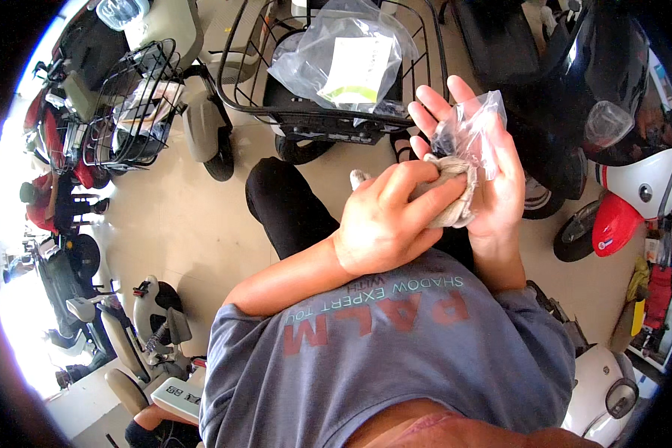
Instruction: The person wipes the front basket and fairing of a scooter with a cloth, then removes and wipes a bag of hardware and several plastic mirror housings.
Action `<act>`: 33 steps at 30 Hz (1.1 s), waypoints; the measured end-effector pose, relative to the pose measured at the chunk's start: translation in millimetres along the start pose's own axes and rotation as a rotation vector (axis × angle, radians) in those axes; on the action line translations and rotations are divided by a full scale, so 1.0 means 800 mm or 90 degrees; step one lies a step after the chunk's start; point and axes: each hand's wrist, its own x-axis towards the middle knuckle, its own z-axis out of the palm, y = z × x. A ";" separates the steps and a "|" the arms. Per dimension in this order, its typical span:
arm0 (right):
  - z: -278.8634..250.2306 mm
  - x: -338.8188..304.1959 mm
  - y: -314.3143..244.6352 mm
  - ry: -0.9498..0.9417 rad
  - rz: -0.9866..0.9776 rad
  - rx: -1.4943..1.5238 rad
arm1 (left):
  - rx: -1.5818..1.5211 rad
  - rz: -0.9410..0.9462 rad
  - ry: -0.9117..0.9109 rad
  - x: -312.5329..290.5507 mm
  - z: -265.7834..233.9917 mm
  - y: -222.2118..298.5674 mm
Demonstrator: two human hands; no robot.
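- Well, in the head view, the only one here, my left hand (384, 218) is closed round a bunched beige cloth (457, 212), perhaps a glove, against my other palm.
- My right hand (502, 198) is wide, palm up with fingers spread; a small clear bag (482, 128) lies across it, just beyond the cloth.
- A dark piece (445, 139) shows toward the fingers of that hand; whether it is inside the bag or behind the film, I cannot tell.
- Done so far, I judge: cloth and bag are both gathered at my hands.
- Remaining, it seems: neither is set down, and the dark piece is not clearly free of the bag, so I take this as partway.
- Ahead of my hands, a black wire basket (313, 115) carries a larger clear bag (298, 69) with a white-and-green card (361, 63), apart from my fingers.
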 end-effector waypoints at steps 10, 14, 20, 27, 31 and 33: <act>-0.019 -0.010 0.002 -0.061 0.037 0.172 | -0.213 -0.128 0.126 -0.029 -0.011 -0.006; -0.003 -0.011 0.010 -0.022 -0.019 0.035 | -0.409 -0.390 0.217 -0.036 -0.006 0.001; -0.001 -0.013 0.051 -0.287 -0.342 -1.040 | -0.770 -0.485 0.159 -0.047 0.012 0.002; -0.004 -0.019 0.062 -0.318 -0.318 -0.810 | -0.977 -0.562 0.136 -0.050 -0.003 -0.003; -0.007 -0.019 0.062 -0.291 -0.396 -0.817 | -1.143 -0.497 0.173 -0.062 0.001 -0.013; -0.003 -0.022 0.055 -0.295 -0.395 -0.945 | -1.178 -0.536 0.208 -0.055 -0.009 -0.007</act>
